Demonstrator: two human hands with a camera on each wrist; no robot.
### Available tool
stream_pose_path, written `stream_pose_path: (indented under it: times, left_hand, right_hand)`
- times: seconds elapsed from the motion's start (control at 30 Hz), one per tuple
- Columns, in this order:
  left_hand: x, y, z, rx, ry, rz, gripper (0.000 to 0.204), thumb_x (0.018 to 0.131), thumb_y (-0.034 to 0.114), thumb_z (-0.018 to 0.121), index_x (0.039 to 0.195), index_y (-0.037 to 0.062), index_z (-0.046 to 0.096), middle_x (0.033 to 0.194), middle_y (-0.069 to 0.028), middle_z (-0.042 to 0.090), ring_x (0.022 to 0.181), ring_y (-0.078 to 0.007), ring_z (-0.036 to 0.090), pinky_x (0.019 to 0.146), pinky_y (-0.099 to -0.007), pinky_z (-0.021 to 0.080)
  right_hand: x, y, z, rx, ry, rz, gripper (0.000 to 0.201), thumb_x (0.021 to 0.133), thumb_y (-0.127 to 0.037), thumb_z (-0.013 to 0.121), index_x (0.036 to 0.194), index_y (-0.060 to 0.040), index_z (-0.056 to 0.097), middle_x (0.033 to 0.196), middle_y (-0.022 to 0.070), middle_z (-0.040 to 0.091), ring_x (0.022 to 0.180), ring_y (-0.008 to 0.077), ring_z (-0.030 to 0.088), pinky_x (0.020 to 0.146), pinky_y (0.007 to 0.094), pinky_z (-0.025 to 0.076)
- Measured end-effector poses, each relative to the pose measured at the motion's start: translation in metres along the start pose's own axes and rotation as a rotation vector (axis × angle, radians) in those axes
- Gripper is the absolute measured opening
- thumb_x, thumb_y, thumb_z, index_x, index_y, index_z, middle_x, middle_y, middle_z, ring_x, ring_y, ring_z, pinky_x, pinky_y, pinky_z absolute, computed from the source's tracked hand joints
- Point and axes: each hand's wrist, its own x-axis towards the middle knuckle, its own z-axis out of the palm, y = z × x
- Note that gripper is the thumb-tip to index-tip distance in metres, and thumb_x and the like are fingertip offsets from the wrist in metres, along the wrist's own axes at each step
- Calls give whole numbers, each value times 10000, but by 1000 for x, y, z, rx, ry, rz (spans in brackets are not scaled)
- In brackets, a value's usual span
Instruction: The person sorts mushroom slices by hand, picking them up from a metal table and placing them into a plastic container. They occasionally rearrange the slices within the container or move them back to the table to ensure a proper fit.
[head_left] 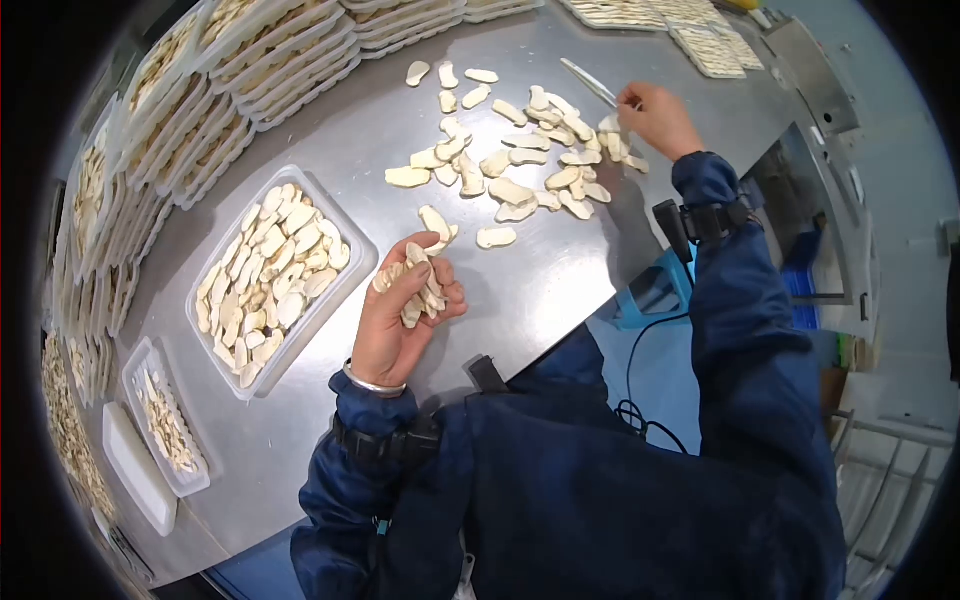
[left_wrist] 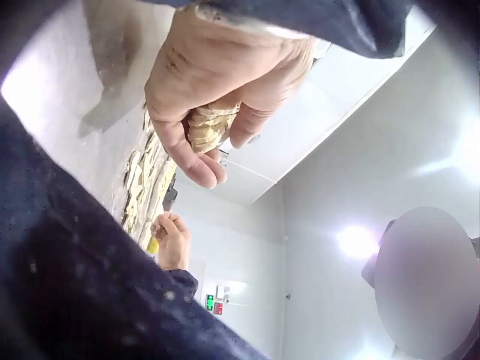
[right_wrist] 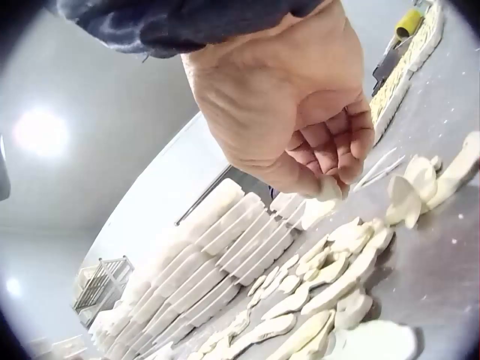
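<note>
My left hand [head_left: 395, 325] holds a bunch of pale mushroom slices [head_left: 425, 290], fingers curled round them and the thumb over the top. In the left wrist view their stacked edges [left_wrist: 210, 129] show between fingers and thumb. My right hand [head_left: 660, 120] reaches to the far right end of a loose spread of slices [head_left: 512, 190] on the metal table. Thumb and fingertips pinch a small slice [right_wrist: 328, 189] in the right wrist view. Beside that hand a pair of tweezers [head_left: 588, 80] lies on the table.
A clear plastic tub [head_left: 364, 262] full of slices stands left of my left hand. High stacks of filled trays [head_left: 290, 75] line the back left, and more trays [head_left: 712, 58] lie at the back right. A small tray [head_left: 192, 486] and a white lid [head_left: 135, 470] sit front left.
</note>
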Motion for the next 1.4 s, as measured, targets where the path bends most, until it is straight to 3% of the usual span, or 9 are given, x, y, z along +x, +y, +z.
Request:
stream_pose_path:
  times: [0.03, 0.17, 0.27, 0.5, 0.6, 0.73, 0.93, 1.13, 1.4]
  left_hand:
    - [0, 0, 0, -8, -4, 6, 361, 961, 168, 536, 1290, 44, 453, 930, -87, 603, 847, -183, 651, 737, -316, 580]
    - [0, -1, 1, -1, 5, 3, 365, 962, 176, 532, 1292, 41, 452, 929, -93, 608, 837, -182, 654, 737, -316, 577]
    - [0, 0, 0, -2, 8, 0, 364, 961, 180, 533, 1287, 38, 455, 924, -93, 610, 834, -181, 653, 741, -316, 574]
    - [0, 1, 1, 6, -9, 0, 379, 961, 191, 527, 1294, 32, 438, 919, -98, 586, 831, -182, 627, 723, -299, 566]
    - [-1, 0, 1, 13, -5, -3, 390, 961, 192, 523, 1303, 31, 426, 923, -100, 575, 829, -183, 616, 713, -292, 564]
    - [0, 0, 2, 23, 7, -5, 389, 958, 185, 524, 1302, 29, 426, 927, -98, 574, 832, -181, 617, 715, -291, 568]
    - [1, 1, 0, 2, -34, -5, 374, 951, 155, 543, 1290, 27, 450, 906, -81, 598, 848, -169, 640, 759, -310, 566]
    - [0, 2, 1, 4, -36, -5, 371, 948, 156, 549, 1287, 37, 454, 913, -77, 596, 857, -163, 635, 774, -310, 560]
    - [1, 0, -1, 21, -40, 0, 359, 946, 166, 555, 1275, 50, 471, 917, -67, 599, 863, -159, 635, 770, -314, 557]
  right_hand:
    - [-3, -3, 2, -131, 108, -58, 241, 784, -183, 600, 949, -23, 673, 889, 154, 660, 813, 341, 638, 753, 398, 503]
    - [2, -22, 13, -20, -117, -146, 291, 784, -250, 623, 955, -18, 668, 989, 180, 651, 916, 347, 628, 805, 409, 494]
    - [-5, -54, 21, -216, -97, -96, 344, 779, -309, 634, 939, -5, 650, 1010, 190, 649, 938, 357, 620, 811, 420, 490]
    - [11, -39, 29, -239, -217, -9, 243, 781, -247, 602, 894, -40, 663, 835, 200, 668, 832, 397, 637, 753, 464, 499]
    - [16, -25, 29, -287, -136, 95, 196, 784, -198, 583, 872, -49, 674, 836, 206, 669, 847, 398, 635, 755, 464, 499]
    - [16, -35, 26, -198, -33, -12, 240, 785, -223, 598, 903, -34, 686, 940, 220, 671, 879, 392, 641, 750, 467, 506]
    - [36, -48, 43, -321, -216, 119, 304, 760, -240, 602, 924, 4, 683, 953, 215, 677, 883, 375, 648, 783, 448, 509]
    - [38, -40, 47, -172, -189, 95, 285, 737, -211, 612, 901, 7, 696, 920, 222, 684, 882, 376, 652, 810, 442, 510]
    - [45, -45, 45, -202, -235, 159, 316, 731, -238, 612, 915, -1, 712, 929, 224, 686, 873, 381, 654, 799, 443, 512]
